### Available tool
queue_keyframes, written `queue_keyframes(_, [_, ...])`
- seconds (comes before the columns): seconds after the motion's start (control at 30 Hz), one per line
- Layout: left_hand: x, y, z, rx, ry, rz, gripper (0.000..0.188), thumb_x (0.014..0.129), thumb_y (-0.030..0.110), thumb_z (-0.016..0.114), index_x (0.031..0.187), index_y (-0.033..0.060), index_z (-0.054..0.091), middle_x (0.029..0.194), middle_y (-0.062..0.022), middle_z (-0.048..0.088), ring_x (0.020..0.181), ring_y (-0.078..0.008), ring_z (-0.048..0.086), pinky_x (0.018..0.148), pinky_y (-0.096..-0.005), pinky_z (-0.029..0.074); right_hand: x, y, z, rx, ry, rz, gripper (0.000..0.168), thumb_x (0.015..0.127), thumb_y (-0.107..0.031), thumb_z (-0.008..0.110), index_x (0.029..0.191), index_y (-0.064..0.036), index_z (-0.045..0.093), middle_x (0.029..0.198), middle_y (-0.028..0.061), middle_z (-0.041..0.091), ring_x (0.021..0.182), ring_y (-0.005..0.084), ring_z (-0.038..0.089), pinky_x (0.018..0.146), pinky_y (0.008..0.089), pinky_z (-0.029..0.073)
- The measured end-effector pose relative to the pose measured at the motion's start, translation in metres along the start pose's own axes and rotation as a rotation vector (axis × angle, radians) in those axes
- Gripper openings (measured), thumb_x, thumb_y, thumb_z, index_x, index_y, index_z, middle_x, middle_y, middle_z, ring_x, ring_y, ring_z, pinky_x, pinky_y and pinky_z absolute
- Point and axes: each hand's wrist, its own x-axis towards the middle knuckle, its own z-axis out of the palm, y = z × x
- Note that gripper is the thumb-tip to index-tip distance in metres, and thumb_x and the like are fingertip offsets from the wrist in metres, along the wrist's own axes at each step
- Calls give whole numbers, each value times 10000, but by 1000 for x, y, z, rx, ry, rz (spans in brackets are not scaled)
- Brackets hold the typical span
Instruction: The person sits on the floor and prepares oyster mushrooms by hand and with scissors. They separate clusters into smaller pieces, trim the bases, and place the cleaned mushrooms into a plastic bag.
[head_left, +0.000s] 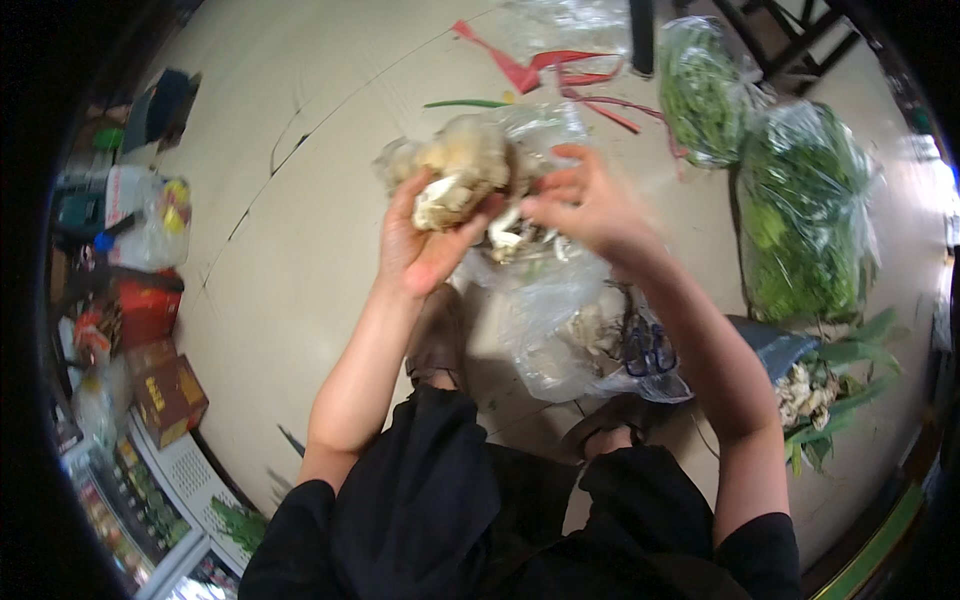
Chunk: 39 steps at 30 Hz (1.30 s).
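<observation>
My left hand (431, 244) holds a cluster of pale brown mushrooms (461, 169), its cut white base towards me. Just right of the cluster is my right hand (581, 195), blurred, fingers parted and nothing plainly held. Beneath both hands, more mushrooms with white stems (510, 240) lie on a clear plastic bag (555, 289) on the floor. Nearer my feet, the bag also bears pale scraps (592, 330) and dark-blue-handled scissors (649, 349), whose blades are hard to make out.
Bagged green beans or similar pods (701, 97) and bagged leafy greens (802, 217) lie at right, above leafy stalks (862, 390). Red plastic strips (525, 71) lie beyond the mushrooms. Boxes, including a brown one (169, 401), and a refrigerated display case (142, 510) line the left.
</observation>
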Motion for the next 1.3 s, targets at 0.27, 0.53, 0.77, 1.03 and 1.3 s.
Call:
queue_keyframes(0.27, [-3,5,4,317,271,412,548,977,112,482,1472,-20,289,1544,-176,278,1428,-339,247,1208,-489,174,-6,29,70,694,-68,139,185,898,-97,553,963,75,573,760,119,603,681,195,621,572,339,510])
queue_keyframes(0.53, [-18,14,-14,145,-400,63,573,946,83,508,1468,-21,297,1553,-140,276,1433,-330,236,1211,-499,174,-55,12,54,956,-113,134,49,778,-7,579,782,41,570,646,106,563,584,190,531,531,317,401])
queue_keyframes(0.77, [-20,-30,2,219,8,261,527,924,141,592,1388,-35,415,1440,-181,446,1363,-326,374,1173,-468,285,-93,23,31,967,79,202,131,822,-52,636,834,-14,511,743,81,566,657,142,530,567,295,405])
queue_keyframes(1.03, [-21,-13,18,-55,-248,235,569,899,178,624,1414,44,422,1469,-155,419,1379,-316,351,1192,-495,223,-195,-12,-37,-182,327,-466,263,794,5,660,1050,-9,602,1010,96,655,889,197,636,837,305,501])
queue_keyframes(1.3, [-31,-41,20,-183,-201,38,609,931,294,570,1409,-17,357,1401,-244,436,1328,-377,416,1139,-504,347,-286,-35,-105,-1169,881,-105,171,810,62,552,962,-9,586,1100,151,595,1041,294,542,958,401,401])
